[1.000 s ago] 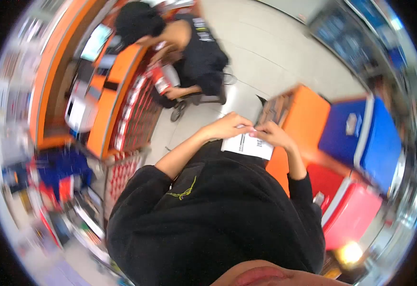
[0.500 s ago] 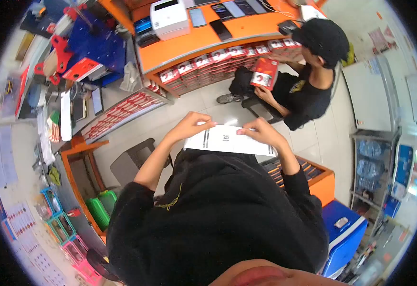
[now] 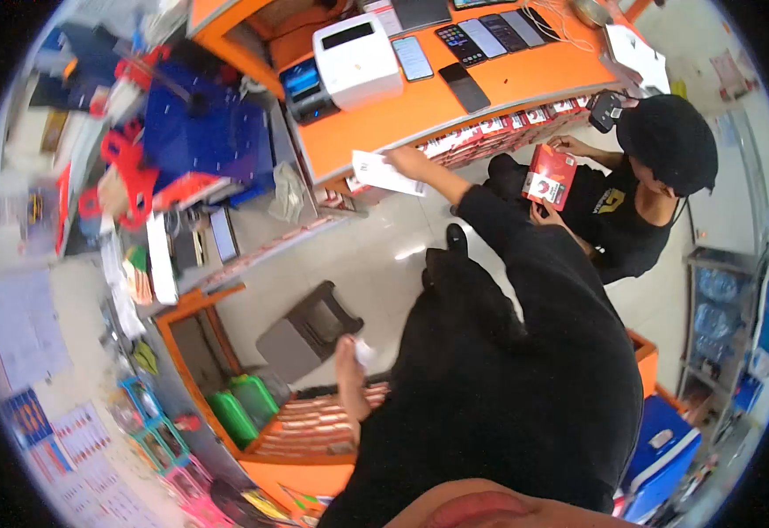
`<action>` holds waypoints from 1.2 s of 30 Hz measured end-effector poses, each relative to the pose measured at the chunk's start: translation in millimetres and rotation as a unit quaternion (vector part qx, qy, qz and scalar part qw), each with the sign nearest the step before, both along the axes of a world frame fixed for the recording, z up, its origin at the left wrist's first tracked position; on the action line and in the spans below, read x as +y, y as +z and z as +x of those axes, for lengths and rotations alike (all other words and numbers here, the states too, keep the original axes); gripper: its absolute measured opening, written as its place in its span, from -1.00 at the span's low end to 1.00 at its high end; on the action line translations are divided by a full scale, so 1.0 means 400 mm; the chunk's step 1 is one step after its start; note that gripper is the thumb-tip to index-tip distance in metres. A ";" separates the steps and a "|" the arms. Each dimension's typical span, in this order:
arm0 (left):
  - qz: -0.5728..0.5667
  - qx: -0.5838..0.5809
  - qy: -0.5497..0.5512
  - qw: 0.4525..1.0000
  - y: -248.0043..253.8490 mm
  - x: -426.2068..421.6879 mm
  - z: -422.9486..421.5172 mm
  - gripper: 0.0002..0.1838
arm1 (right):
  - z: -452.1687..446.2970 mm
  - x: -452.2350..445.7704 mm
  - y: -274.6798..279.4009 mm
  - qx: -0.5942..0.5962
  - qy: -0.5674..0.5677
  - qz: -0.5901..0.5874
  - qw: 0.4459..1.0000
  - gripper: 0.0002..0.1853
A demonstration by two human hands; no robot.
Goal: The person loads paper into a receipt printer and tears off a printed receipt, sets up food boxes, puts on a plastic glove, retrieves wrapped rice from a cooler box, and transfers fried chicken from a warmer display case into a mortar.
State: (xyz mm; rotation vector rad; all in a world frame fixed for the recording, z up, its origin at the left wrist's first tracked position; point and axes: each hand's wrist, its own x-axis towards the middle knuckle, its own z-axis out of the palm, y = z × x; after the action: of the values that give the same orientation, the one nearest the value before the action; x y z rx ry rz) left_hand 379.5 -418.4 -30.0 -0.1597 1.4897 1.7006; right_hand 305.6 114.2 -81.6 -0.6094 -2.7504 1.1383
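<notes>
My right hand (image 3: 409, 164) reaches forward to the near edge of the orange counter (image 3: 349, 141). It grips a white printed paper (image 3: 391, 179) that has a small dark code at its left end. Low on the left, over the floor, is my left hand (image 3: 349, 377), slightly blurred. A small white piece (image 3: 364, 353), perhaps paper, shows at its fingers; its exact kind is unclear.
On the counter stand a white label printer (image 3: 355, 66) and several phones (image 3: 465, 86). A person in a black cap (image 3: 666, 145) sits at right, holding a red box (image 3: 550, 176). A grey stool (image 3: 305, 330) and blue cooler box (image 3: 662, 444) stand nearby.
Both hands were on the paper before my body. My right hand has carried it forward to the counter; my left hand has dropped away left with a small white piece. The view has shifted.
</notes>
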 end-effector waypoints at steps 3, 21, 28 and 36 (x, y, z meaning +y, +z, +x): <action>-0.106 -0.117 0.121 0.980 0.028 0.069 0.076 -0.62 | -0.196 0.037 -0.033 -0.012 -0.034 0.166 0.985 -0.72; -0.004 -0.215 0.042 0.976 -0.165 0.454 -0.025 -0.48 | 0.219 0.114 -0.171 0.076 -0.531 0.115 0.836 -0.79; -0.021 -0.265 -0.006 0.964 -0.345 0.717 -0.032 -0.51 | 0.369 0.464 -0.624 -0.029 -0.623 0.123 0.772 -0.23; -0.038 -0.225 -0.044 0.973 -0.404 0.971 -0.021 -0.64 | 0.483 0.769 -0.912 0.060 -0.759 -0.231 0.606 -0.46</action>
State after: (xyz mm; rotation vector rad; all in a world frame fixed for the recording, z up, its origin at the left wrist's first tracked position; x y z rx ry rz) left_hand 371.0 -29.9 -191.5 -0.4808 1.2005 1.4184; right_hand 498.8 421.7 -446.6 -2.0913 -0.8052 1.0718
